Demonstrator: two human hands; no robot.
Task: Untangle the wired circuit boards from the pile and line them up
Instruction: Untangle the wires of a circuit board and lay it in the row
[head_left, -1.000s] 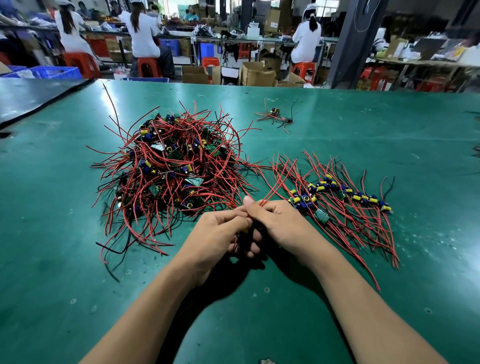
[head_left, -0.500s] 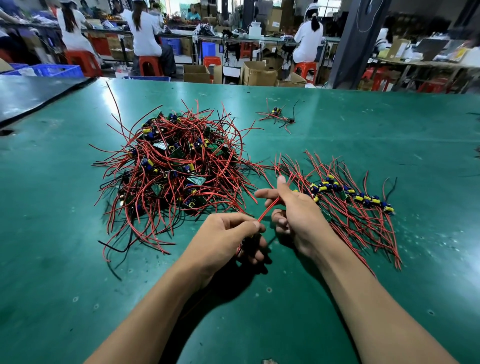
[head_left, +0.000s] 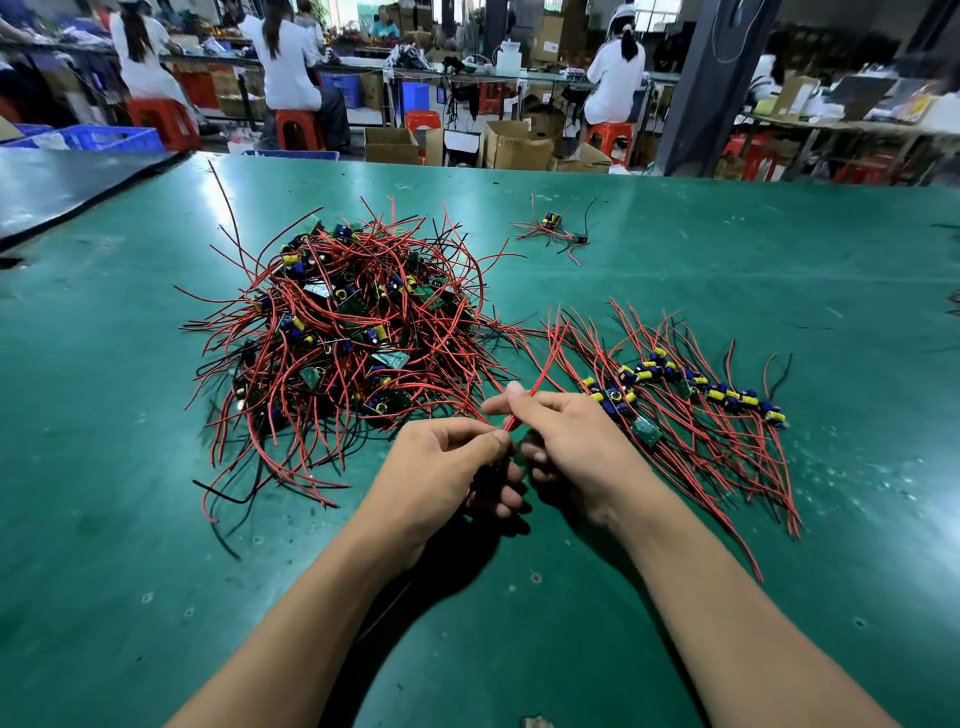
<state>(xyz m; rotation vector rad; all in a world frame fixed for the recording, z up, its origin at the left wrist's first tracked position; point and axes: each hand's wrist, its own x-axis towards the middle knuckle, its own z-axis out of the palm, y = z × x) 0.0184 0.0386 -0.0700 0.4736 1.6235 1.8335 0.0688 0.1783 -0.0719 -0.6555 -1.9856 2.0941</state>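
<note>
A tangled pile of small green circuit boards with red and black wires lies left of centre on the green table. To its right runs a row of lined-up boards, their wires fanned out. Just in front of the pile, my left hand grips one wired board, mostly hidden under its fingers. My right hand pinches that board's red wires, which rise between thumb and forefinger toward the row.
One loose wired board lies apart at the far middle of the table. A dark mat covers the far left corner. Beyond the table's far edge sit people on red stools, cardboard boxes and a dark pillar.
My right hand has come back toward my left hand and slid down the red wires. The wires stand straighter than half a second ago. The pile and the row have not moved.
</note>
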